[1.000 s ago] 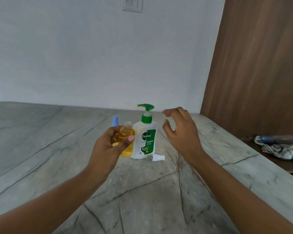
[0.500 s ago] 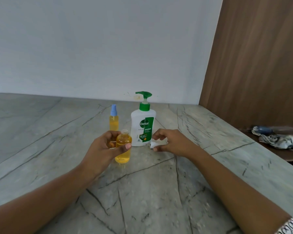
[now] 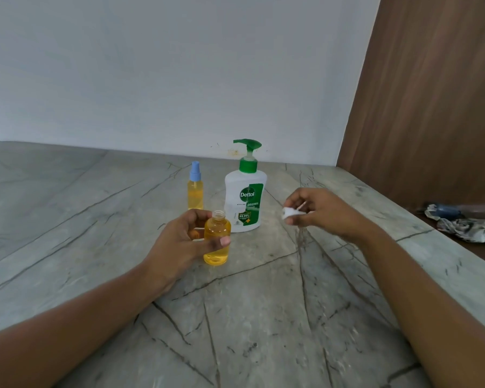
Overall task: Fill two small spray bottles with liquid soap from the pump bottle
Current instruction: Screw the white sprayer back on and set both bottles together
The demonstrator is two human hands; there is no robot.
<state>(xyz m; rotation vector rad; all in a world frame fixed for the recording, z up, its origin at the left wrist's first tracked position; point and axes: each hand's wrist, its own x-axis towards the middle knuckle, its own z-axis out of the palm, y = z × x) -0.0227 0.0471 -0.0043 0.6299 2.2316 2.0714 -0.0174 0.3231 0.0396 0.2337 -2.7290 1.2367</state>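
Left hand (image 3: 179,242): fingers and thumb clamped round a small round clear bottle of amber soap (image 3: 216,242), uncapped and upright; whether its base touches the desk cannot be told.
Right hand (image 3: 319,211): fingers pinched together on a small white spray cap (image 3: 289,213), held above the desk at 2 o'clock from the held bottle.
White plastic pump bottle with green pump head (image 3: 245,203): standing at 1 o'clock, just behind the held bottle.
Slim amber-filled spray bottle with blue top (image 3: 195,191): standing at 11 o'clock, capped.
Grey veined stone desk (image 3: 263,317): carries both standing bottles.
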